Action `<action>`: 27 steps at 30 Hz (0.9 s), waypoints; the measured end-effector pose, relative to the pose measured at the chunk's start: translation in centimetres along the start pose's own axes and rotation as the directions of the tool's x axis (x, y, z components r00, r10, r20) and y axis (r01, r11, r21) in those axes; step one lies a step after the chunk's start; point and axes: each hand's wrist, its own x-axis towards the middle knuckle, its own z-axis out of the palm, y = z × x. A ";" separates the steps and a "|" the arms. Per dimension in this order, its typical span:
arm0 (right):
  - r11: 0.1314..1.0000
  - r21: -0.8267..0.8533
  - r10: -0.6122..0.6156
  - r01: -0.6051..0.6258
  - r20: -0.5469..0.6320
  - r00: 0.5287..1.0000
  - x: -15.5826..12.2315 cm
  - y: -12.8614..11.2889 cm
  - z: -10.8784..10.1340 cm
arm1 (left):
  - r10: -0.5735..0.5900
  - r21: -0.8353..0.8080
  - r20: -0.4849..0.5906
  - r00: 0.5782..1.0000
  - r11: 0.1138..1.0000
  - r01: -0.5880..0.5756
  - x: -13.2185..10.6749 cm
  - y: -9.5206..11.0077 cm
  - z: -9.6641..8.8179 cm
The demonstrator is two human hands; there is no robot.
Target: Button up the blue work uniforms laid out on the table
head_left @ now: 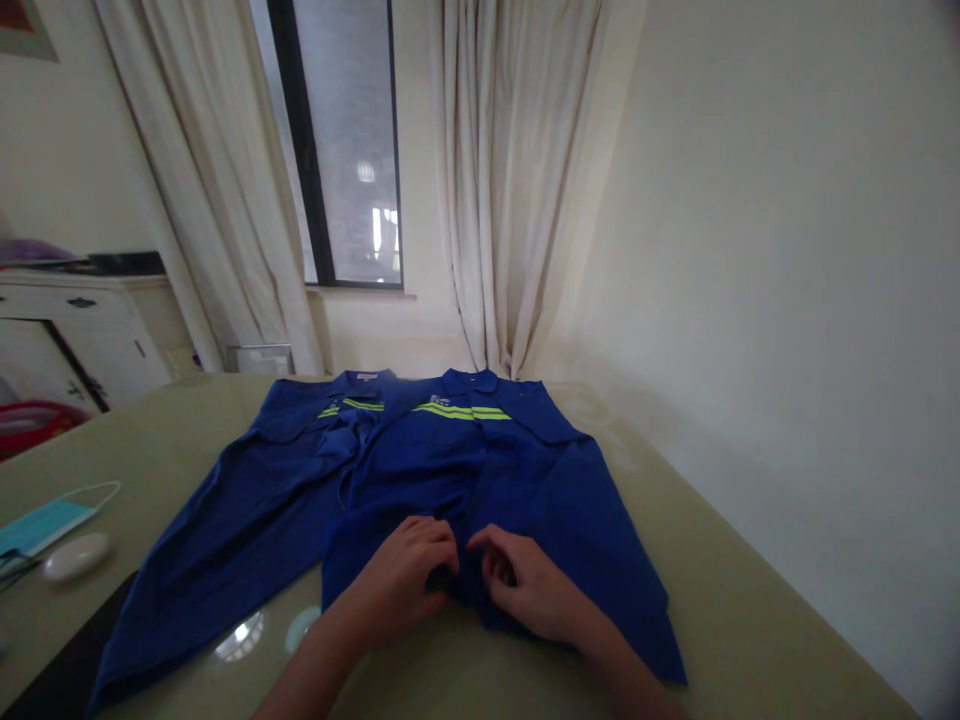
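Two blue work jackets lie spread side by side on a table. The right one [420, 460] has yellow-green stripes across its chest, a collar at the far end and both sleeves slanting toward me. My left hand [412, 565], fingers curled, is on its lower front edge, with blue cloth between thumb and fingers. Close by, my right hand [532, 585] is also curled at the same edge, fingertips against the cloth; its exact pinch is partly hidden. The other jacket [247, 490] lies to the left, partly overlapped, one sleeve stretching toward the near edge.
On the left of the pale green table [750, 600] lie a blue face mask [56, 522], a white oval object [77, 557] and a dark flat item [67, 660]. A wall [810, 300] borders the right side. Curtains [502, 180] and a window stand behind.
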 end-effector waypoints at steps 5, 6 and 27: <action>0.965 -0.253 -0.086 0.064 -0.075 0.993 -0.2 -0.9 0.4 | -0.021 0.012 -0.014 1.000 1.000 0.021 -0.1 0.2 0.7; 0.954 -0.294 -0.084 0.068 -0.042 0.996 -0.2 -0.9 0.5 | -0.004 0.015 -0.021 1.000 1.000 0.004 -0.1 0.4 1.0; 0.980 0.177 0.149 -0.088 -0.370 0.917 1.0 0.1 -0.5 | 0.308 0.336 0.049 0.950 0.891 -0.306 -0.2 4.8 3.4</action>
